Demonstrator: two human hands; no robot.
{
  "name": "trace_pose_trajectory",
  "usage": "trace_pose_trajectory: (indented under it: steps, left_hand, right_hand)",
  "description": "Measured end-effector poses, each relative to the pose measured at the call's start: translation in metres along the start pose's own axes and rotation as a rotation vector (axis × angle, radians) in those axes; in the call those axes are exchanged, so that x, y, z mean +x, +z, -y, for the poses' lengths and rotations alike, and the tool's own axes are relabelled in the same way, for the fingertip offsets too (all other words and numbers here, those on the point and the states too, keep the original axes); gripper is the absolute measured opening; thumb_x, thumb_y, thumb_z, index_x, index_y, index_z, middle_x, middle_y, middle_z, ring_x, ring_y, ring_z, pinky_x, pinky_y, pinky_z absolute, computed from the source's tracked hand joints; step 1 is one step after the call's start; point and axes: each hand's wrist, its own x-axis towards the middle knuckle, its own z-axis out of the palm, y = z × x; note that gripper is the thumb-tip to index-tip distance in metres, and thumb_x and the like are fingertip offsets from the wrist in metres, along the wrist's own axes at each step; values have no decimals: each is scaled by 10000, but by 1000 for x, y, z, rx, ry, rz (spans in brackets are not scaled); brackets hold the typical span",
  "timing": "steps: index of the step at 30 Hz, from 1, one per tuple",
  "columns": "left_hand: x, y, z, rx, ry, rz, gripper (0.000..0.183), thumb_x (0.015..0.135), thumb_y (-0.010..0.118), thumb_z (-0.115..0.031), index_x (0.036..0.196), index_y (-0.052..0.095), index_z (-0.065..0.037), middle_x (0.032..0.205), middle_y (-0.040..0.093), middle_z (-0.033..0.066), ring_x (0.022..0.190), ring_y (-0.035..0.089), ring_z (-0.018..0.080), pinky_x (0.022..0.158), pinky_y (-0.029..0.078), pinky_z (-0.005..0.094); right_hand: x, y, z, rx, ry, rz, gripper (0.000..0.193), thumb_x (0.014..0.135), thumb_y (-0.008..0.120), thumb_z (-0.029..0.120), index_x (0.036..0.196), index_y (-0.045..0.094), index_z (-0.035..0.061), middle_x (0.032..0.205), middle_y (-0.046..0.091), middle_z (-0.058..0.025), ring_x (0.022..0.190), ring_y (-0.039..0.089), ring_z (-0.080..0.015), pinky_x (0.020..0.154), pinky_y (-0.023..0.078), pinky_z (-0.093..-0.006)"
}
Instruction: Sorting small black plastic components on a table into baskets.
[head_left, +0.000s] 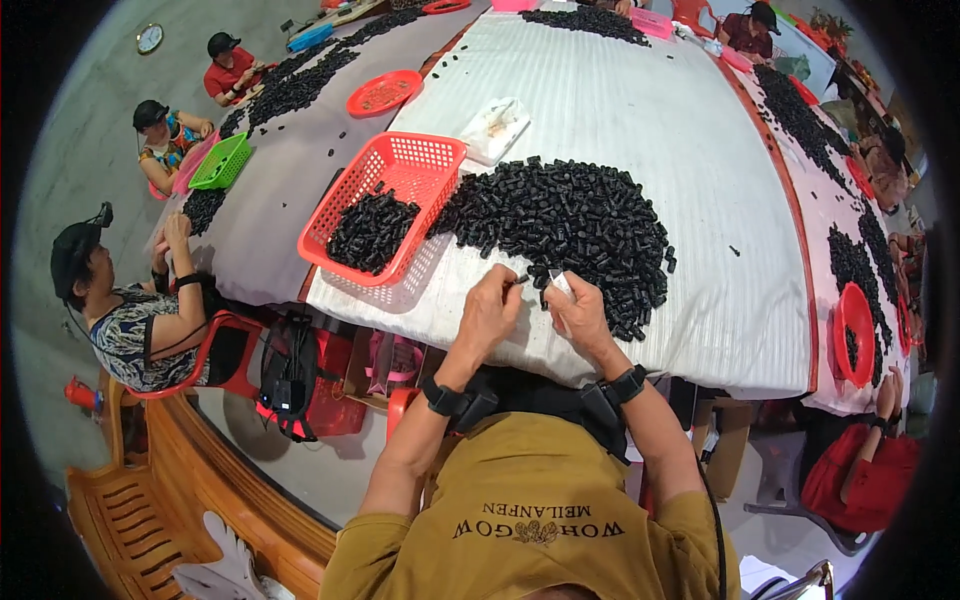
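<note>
My left hand is closed at the near edge of the table, its thumb and fingertips pinching a small black piece. Close beside it, my right hand grips a small pale, flat tool whose exact kind I cannot make out. Just beyond both hands spreads a large heap of short black cylindrical pieces. To the left of the heap stands a red plastic basket with perforated walls, partly filled with similar black pieces.
Behind the basket lie a white tray and a round red tray. A green basket is on the left table, and a red bowl on the right one. A person sits at my left; others work around the tables.
</note>
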Motion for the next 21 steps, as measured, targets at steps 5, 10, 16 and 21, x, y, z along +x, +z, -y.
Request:
trace_pose_trajectory:
  steps: [5,10,16,21]
  left_hand:
    - [-11,14,-10,-74,70,26,142,756,596,-42,867,526,12,706,578,127,633,584,192,576,460,295]
    - [-11,17,7,-527,-203,168,94,795,598,-32,875,551,-16,759,576,37,669,535,82,600,453,235]
    - [-8,14,10,-1142,-443,173,131,851,556,-88,941,535,4,829,592,77,695,565,130,661,486,268]
    - [-7,14,33,-1331,-423,221,185,867,551,-131,976,530,17,857,589,91,703,572,146,676,496,278]
  right_hand:
    - [-1,2,4,69,65,-9,238,834,615,205,694,502,49,528,468,35,440,407,-32,385,306,-199]
    - [-2,3,9,25,35,-23,243,831,618,207,683,508,50,535,472,36,448,407,-27,393,309,-196]
    - [-2,2,4,46,73,1,225,859,564,217,723,521,43,551,488,22,447,424,-34,393,325,-194]
    - [-3,1,-1,112,82,29,240,884,513,236,755,512,34,575,499,10,445,437,-46,396,339,-194]
